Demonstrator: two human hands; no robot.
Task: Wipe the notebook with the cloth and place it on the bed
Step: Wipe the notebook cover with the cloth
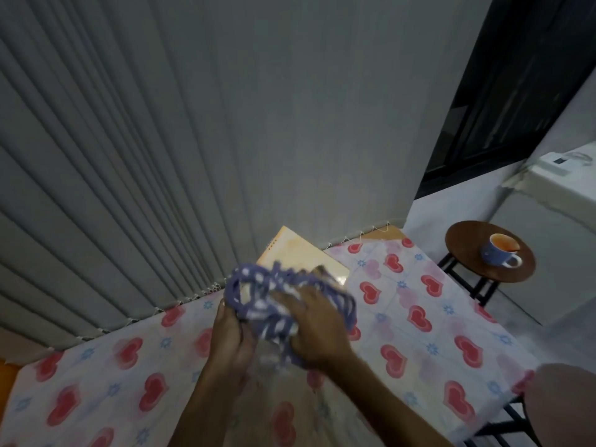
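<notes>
**Notebook held over the bed, cloth pressed on its cover**

The notebook (301,253) sits just past the middle of the picture, towards 6 o'clock. It is tilted, with its far corner pointing to 12 o'clock against the grey curtain (129,156). It is held above the bed (419,321) rather than lying on it. Its cover is pale orange, and only the far half shows.

The near half is hidden under the cloth (258,304), a bunched purple and white piece with loose loops spilling to 3 o'clock. The cloth is blurred.

The left hand (230,330), at 9 o'clock from the cloth, has its fingers curled round the notebook's near left edge and grips it there. The right hand (317,327), at 4 o'clock from the cloth, lies on top of it. Its fingers are stretched out and spread, pressing the cloth down onto the cover.

The bed fills the lower part of the view and is covered in a white sheet printed with red hearts and small blue flowers.

At 3 o'clock, beside the bed's far corner, a round wooden stool (464,240) carries a blue cup (501,251). Beyond it, at 2 o'clock, there is a white appliance (564,188) below a dark window (516,91).
</notes>
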